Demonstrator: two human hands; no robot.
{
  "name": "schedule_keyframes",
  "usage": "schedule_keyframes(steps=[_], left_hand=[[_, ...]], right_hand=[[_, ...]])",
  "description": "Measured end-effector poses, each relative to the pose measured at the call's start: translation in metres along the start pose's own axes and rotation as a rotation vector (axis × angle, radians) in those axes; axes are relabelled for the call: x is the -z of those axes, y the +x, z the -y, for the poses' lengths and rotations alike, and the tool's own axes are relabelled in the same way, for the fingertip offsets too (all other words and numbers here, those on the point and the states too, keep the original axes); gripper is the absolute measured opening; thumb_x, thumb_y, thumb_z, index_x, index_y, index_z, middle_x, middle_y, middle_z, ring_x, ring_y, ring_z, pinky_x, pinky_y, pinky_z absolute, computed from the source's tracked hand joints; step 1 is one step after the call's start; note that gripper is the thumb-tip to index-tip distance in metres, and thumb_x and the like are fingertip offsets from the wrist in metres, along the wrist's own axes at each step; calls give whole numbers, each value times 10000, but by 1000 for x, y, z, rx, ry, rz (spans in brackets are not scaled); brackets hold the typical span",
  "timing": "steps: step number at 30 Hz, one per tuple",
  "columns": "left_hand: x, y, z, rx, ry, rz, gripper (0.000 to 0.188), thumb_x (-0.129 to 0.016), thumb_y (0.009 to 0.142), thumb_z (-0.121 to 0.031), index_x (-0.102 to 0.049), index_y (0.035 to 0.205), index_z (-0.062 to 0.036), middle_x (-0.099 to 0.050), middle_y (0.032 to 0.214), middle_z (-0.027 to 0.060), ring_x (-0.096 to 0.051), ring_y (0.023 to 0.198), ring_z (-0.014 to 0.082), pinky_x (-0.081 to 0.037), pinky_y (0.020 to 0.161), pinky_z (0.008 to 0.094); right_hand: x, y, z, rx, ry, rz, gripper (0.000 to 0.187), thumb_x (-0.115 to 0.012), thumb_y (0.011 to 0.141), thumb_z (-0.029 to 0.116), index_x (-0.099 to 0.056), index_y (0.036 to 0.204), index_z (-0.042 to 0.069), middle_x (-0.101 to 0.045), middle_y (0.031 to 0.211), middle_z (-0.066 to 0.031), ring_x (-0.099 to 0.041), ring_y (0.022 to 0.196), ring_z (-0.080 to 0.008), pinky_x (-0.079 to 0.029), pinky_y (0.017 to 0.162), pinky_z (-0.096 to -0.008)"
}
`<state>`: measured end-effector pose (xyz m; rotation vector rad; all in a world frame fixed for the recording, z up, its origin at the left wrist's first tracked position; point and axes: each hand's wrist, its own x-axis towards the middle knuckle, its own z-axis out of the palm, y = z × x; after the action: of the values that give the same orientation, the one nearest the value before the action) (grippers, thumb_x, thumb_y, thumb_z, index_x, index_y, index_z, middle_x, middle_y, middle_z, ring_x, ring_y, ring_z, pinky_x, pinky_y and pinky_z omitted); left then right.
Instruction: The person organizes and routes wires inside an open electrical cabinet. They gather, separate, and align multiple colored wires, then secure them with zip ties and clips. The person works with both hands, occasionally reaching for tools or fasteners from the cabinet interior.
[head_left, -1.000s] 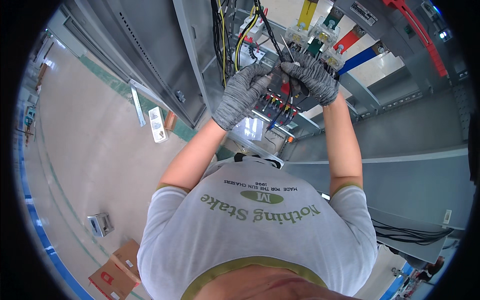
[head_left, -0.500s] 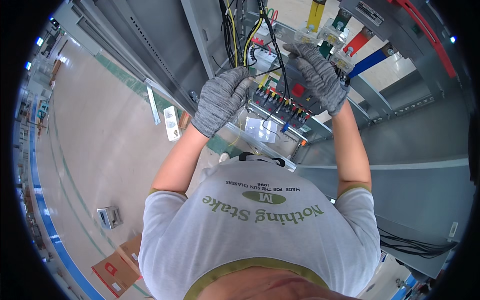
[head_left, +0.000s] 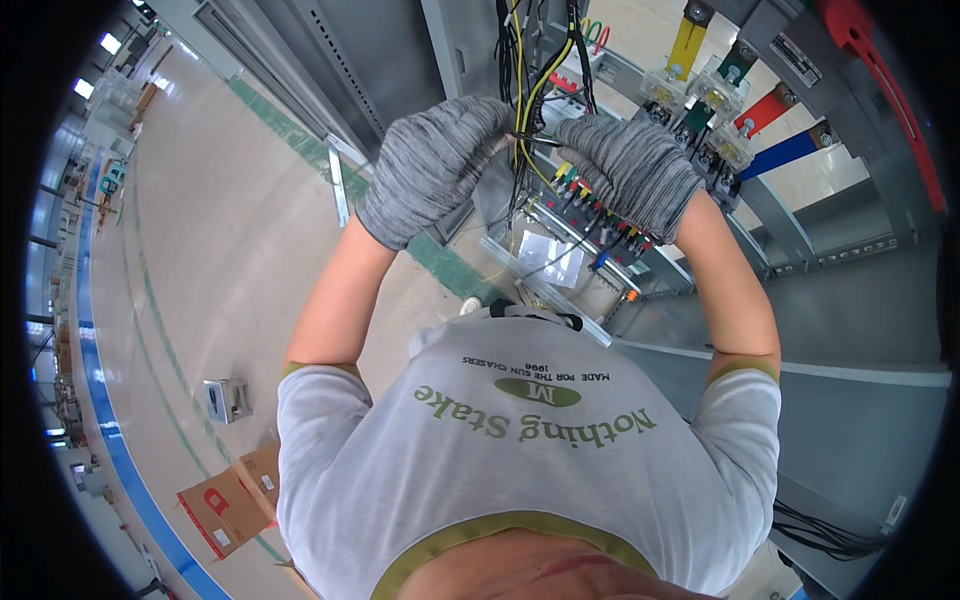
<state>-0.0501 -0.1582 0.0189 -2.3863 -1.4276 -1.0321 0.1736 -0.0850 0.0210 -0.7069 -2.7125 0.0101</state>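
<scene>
Grey knit gloves cover both hands. My left hand (head_left: 435,168) is closed, its thumb and fingertips pinching one end of a short stretch of black wire (head_left: 537,140). From the other side my right hand (head_left: 632,170) grips the same wire, fingers curled together. Between the two hands hang black and yellow wires (head_left: 520,75), running down inside the grey cabinet. Below my right hand sits a terminal row (head_left: 612,228) with yellow, green and red parts and thin black leads. The fingertips of both hands are partly hidden by the gloves.
Yellow, green, red and blue busbars (head_left: 768,108) stick out at the upper right beside a red handle (head_left: 880,85). A clear plastic bag (head_left: 550,258) lies below the terminals. Cabinet panels (head_left: 385,60) stand at left. Cardboard boxes (head_left: 228,508) and a metal box (head_left: 227,400) rest on the floor.
My right hand has come down and in toward my left, from above the dark breaker to the wire. My left hand has risen slightly. The hands now nearly meet at the wire bundle.
</scene>
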Motion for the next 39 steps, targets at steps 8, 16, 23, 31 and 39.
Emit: schedule_keyframes(steps=[8, 16, 23, 31, 39], left_hand=[[0, 5, 20, 227, -791, 106, 225, -618, 874, -230, -610, 940, -15, -594, 748, 44, -560, 655, 133, -433, 582, 277], [-35, -4, 1, 514, -1199, -51, 283, -584, 897, -319, -632, 955, -46, -540, 702, -26, -440, 599, 58, -331, 537, 197], [-40, -22, -31, 156, -229, -2, 194, -545, 876, -158, -608, 1011, -33, -636, 864, 164, -616, 736, 321, -503, 645, 374], [26, 31, -1, -391, -88, 42, 182, -599, 837, -182, -629, 964, -56, -633, 800, 119, -614, 697, 309, -503, 623, 375], [-15, -1, -19, -105, -153, 188, 210, -575, 881, -190, -617, 1023, -42, -626, 764, 161, -613, 699, 328, -490, 646, 402]], right_hand=[[14, 1, 10, 52, 46, -65, 245, -482, 898, 257, -596, 1044, 96, -653, 840, -120, -641, 734, -302, -510, 645, -408], [24, 8, 30, -97, 127, -39, 306, -518, 872, 157, -559, 1175, 153, -663, 916, -100, -654, 748, -259, -514, 610, -359], [9, 6, 33, -108, -4, -71, 305, -530, 845, 170, -564, 1146, 133, -665, 933, -105, -656, 794, -282, -517, 654, -389], [18, 7, 32, -65, -215, 221, 253, -486, 848, 137, -565, 1084, 87, -649, 841, -149, -652, 774, -299, -513, 657, -404], [29, 1, 37, -202, 58, -100, 324, -532, 890, 291, -560, 1178, 146, -669, 890, -90, -655, 744, -264, -525, 617, -380]])
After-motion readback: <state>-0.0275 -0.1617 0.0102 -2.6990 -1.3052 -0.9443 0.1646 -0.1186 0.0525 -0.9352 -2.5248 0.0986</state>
